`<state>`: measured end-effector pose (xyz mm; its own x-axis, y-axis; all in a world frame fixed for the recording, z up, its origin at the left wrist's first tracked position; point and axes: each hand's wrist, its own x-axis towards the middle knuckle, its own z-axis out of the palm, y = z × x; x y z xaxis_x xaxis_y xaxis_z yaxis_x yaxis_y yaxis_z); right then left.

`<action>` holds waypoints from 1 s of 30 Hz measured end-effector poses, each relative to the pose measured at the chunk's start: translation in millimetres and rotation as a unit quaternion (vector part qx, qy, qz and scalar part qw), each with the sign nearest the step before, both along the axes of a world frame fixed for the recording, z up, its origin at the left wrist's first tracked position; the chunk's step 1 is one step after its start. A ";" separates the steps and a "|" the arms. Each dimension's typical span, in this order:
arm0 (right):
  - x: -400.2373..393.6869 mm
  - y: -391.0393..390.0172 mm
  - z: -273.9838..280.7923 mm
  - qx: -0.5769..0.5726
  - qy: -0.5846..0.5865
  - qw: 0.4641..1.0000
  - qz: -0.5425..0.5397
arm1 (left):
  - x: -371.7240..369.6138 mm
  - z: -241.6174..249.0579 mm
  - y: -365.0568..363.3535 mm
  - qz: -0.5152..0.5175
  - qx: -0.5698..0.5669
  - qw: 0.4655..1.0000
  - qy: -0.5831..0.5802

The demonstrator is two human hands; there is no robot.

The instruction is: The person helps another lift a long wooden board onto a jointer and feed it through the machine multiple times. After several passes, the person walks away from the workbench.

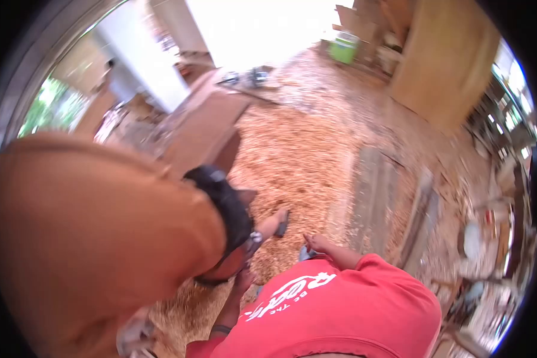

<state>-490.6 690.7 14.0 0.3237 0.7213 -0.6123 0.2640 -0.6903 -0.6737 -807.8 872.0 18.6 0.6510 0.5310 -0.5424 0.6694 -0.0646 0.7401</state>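
Looking down through a fisheye lens, a co-worker's orange shirt fills the left side. That person is bent forward, with a black cap near the centre. A floor thick with wood shavings spreads behind, and grey planks lie to the right. The wearer's red shirt shows at the bottom edge.

The left hand reaches up close beside the co-worker's head. The right hand sits just above a small grey object, which is possibly a tool. Motion blur makes it impossible to tell whether either hand is gripping anything.

Working this close to another person's head seems to call for slow, small movements.
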 end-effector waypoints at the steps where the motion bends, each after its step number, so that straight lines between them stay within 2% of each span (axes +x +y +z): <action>1: 22.1 -17.3 8.3 0.008 0.000 0.999 -0.032 | 5.9 -34.5 4.1 0.002 0.035 0.999 0.020; 3: 72.2 -60.3 12.1 0.006 -0.021 0.997 -0.071 | 34.8 -19.4 -10.2 0.080 -0.118 0.985 0.101; 5: 111.0 -103.2 1.8 -0.008 -0.052 0.994 -0.093 | 79.8 11.1 -18.3 0.046 -0.120 0.982 0.139; 8: 179.2 -162.7 -48.9 -0.058 -0.152 0.980 -0.119 | 162.2 24.4 -4.8 0.039 -0.113 0.983 0.137; 9: 197.7 -173.3 -45.7 -0.048 -0.062 0.968 -0.237 | 188.1 25.4 1.0 0.047 -0.117 0.983 0.132; 11: 239.8 -182.9 -26.4 -0.023 0.114 0.884 -0.452 | 243.0 28.1 22.4 0.081 -0.116 0.983 0.116; 12: 262.2 -177.9 -15.5 -0.039 0.125 0.872 -0.471 | 272.8 26.6 35.2 0.099 -0.115 0.983 0.106; 14: 307.7 -160.4 -7.1 -0.060 0.125 0.896 -0.422 | 323.3 12.4 58.0 0.132 -0.121 0.980 0.091; 16: 343.7 -142.3 -21.9 0.019 0.216 0.840 -0.497 | 374.6 -1.4 72.7 0.163 -0.131 0.973 0.093; 18: 389.8 -111.7 -25.0 -0.034 0.257 0.883 -0.393 | 420.8 -17.9 83.5 0.173 -0.140 0.969 0.111; 19: 414.9 -89.9 -26.7 -0.101 0.195 0.941 -0.257 | 444.4 -28.4 88.8 0.169 -0.141 0.968 0.121; 20: 443.7 -67.9 -27.5 -0.160 0.126 0.972 -0.115 | 469.9 -36.0 93.5 0.157 -0.145 0.967 0.137; 21: 467.2 -54.4 -36.4 -0.150 0.037 0.988 0.024 | 497.3 -39.8 98.5 0.138 -0.148 0.967 0.153; 22: 505.7 -39.8 -42.2 -0.132 -0.060 0.977 0.158 | 524.3 -42.1 102.8 0.112 -0.152 0.967 0.170; 24: 614.9 -0.7 -43.2 -0.118 0.049 0.990 -0.056 | 583.4 -30.2 122.2 0.065 -0.149 0.966 0.200; 25: 635.3 1.4 -35.4 -0.122 0.132 0.969 -0.172 | 618.4 -23.2 136.0 0.044 -0.144 0.966 0.209; 26: 664.2 4.4 -28.9 -0.044 0.117 0.957 -0.261 | 649.0 -8.7 152.7 0.035 -0.143 0.964 0.221; 27: 709.6 13.6 -26.9 0.035 0.088 0.933 -0.347 | 685.2 2.1 171.4 0.031 -0.141 0.964 0.223; 29: 792.8 40.5 12.6 0.090 0.150 0.835 -0.522 | 770.0 21.2 227.0 0.057 -0.125 0.969 0.203; 30: 827.1 49.0 25.2 0.112 0.136 0.826 -0.535 | 819.5 33.0 262.0 0.091 -0.116 0.973 0.179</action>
<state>336.5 739.7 39.1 0.7220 0.2160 -0.6573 -0.5992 -0.2798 -0.7501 11.7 1134.1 51.7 0.3043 0.4556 -0.8366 0.8716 0.2211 0.4375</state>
